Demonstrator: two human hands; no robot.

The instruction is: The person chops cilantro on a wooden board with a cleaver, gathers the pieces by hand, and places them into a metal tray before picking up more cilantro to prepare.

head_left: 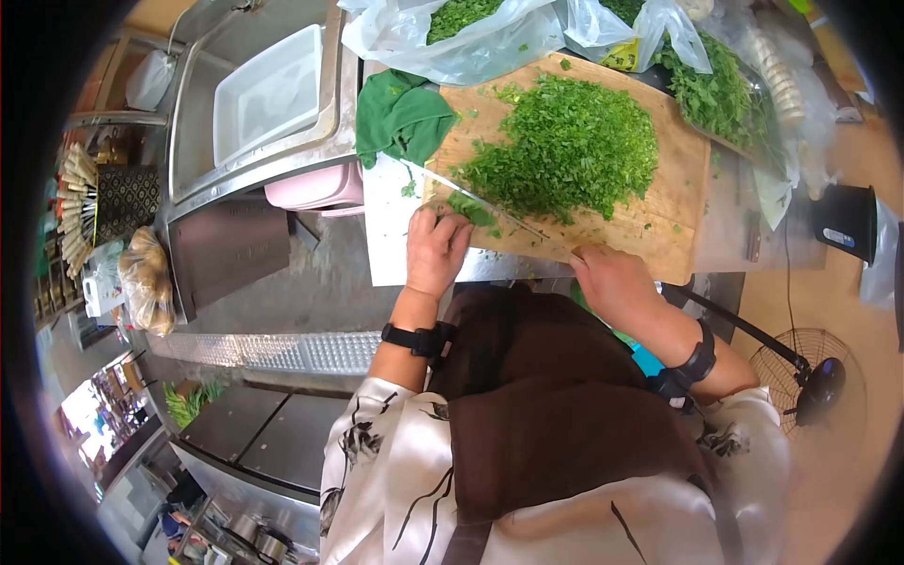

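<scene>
A long knife (490, 208) lies across the near part of a wooden cutting board (673, 221), its handle end in my closed right hand (607, 282). My left hand (438, 247) is at the board's near left corner with its fingers curled; whatever is under them is hidden. Between that hand and the blade is a small bit of green leaf (471, 208). A large heap of chopped green herbs (574, 146) covers the middle of the board. A crumpled green cloth (403, 118) rests against the board's left edge.
Plastic bags of greens (452, 42) line the far side. Leafy herbs (720, 89) lie at the right. A metal sink (198, 122) with a white tub (268, 99) is at left. A fan (815, 381) stands at lower right, near a black container (845, 221).
</scene>
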